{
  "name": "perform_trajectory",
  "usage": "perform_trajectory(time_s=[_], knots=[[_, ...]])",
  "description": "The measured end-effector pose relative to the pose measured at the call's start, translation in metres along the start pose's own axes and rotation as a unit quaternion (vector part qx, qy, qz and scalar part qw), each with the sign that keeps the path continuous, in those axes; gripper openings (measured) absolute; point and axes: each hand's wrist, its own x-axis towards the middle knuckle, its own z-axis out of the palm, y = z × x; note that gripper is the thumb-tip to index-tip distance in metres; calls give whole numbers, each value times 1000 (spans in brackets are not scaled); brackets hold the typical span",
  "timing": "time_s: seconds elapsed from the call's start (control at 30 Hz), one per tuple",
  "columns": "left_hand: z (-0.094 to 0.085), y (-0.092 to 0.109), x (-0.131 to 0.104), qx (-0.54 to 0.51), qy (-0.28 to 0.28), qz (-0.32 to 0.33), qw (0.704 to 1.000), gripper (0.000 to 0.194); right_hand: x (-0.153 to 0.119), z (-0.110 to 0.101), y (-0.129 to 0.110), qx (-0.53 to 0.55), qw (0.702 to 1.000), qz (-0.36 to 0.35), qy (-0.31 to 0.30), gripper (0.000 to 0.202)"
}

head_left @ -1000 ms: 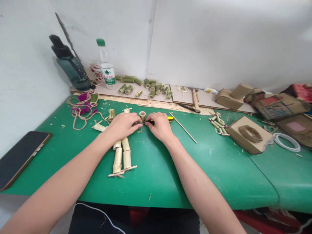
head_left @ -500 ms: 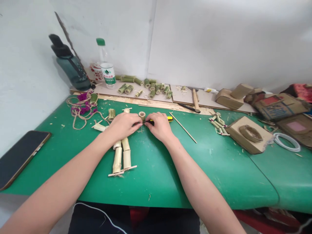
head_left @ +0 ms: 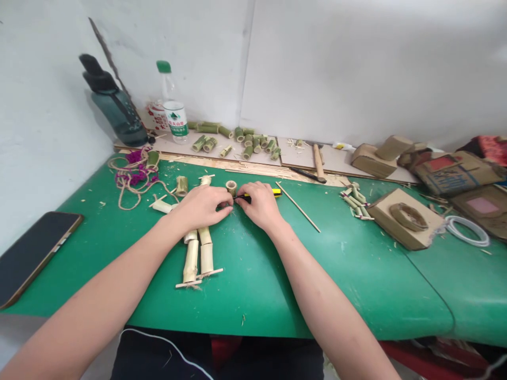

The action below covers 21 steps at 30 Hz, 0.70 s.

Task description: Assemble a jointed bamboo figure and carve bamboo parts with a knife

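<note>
My right hand [head_left: 257, 203] is closed around a black and yellow cutter [head_left: 276, 193], its dark tip pointing left. Close by, my left hand [head_left: 206, 207] has its fingers pinched together at the cutter's tip; what they hold is too small to make out. Just beyond the fingertips stands a short hollow bamboo ring [head_left: 231, 187]. Partly under my left hand and wrist lies a jointed bamboo figure [head_left: 190, 259], with thin sticks across its feet. Another short bamboo piece [head_left: 181, 186] stands behind my left hand.
A thin stick [head_left: 298, 207] lies right of the cutter. Cut bamboo pieces [head_left: 248, 141], a hammer [head_left: 318, 163] and two bottles line the back. Left are tangled cord [head_left: 125, 182] and a phone [head_left: 35, 253]; right are a small bamboo figure [head_left: 356, 201] and cardboard pieces [head_left: 407, 219].
The fingers of my left hand have shifted slightly at the cutter's tip, the thumb now a little lower. My right hand has hardly moved.
</note>
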Motion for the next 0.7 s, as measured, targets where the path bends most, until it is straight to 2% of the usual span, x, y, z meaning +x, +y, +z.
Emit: perform_trajectory(time_s=[0.2, 0.27, 0.37, 0.53, 0.7], knots=[[0, 1, 0, -3, 89, -6, 996, 21, 0, -2, 0, 10, 1000, -3, 1, 2], [1, 1, 0, -9, 97, -20, 995, 32, 0, -2, -1, 11, 1000, -3, 0, 2], [2, 1, 0, 2, 69, -34, 997, 49, 0, -3, -2, 14, 1000, -5, 0, 4], [2, 2, -1, 27, 8, -48, 998, 54, -1, -4, -3, 31, 999, -17, 6, 7], [4, 1, -1, 14, -20, -45, 999, 59, 0, -5, -4, 38, 999, -20, 4, 8]])
